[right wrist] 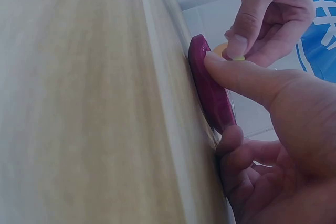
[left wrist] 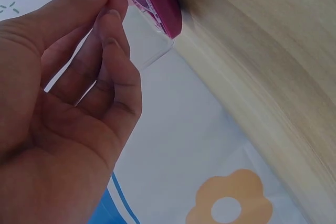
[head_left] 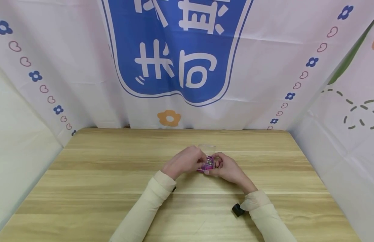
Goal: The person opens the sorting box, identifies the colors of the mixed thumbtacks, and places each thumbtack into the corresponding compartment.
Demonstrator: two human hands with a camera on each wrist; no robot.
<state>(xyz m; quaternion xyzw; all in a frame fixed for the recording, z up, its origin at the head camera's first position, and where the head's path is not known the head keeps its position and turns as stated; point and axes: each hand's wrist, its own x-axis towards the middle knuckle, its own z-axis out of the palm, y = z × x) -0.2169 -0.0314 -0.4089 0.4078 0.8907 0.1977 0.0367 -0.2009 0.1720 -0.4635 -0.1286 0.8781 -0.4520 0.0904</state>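
A small magenta case [head_left: 209,167] with a transparent lid [head_left: 207,146] raised at its far side lies on the table. Small pieces, some green, sit in its compartments, too small to identify. My right hand [head_left: 229,170] holds the case from the right, thumb along the near side and fingers curled at the other end. Over the case's left part, my left hand [head_left: 189,161] pinches with thumb and fingertips. A tiny yellowish piece [right wrist: 239,58] shows at those fingertips in the right wrist view; most of it is hidden. The left wrist view shows the case's magenta side [left wrist: 167,6].
The wood-grain table [head_left: 114,161] extends around both hands. A printed white curtain [head_left: 253,84] with a blue sign panel [head_left: 174,80] hangs behind its far edge. A black device [head_left: 237,210] sits by the right sleeve.
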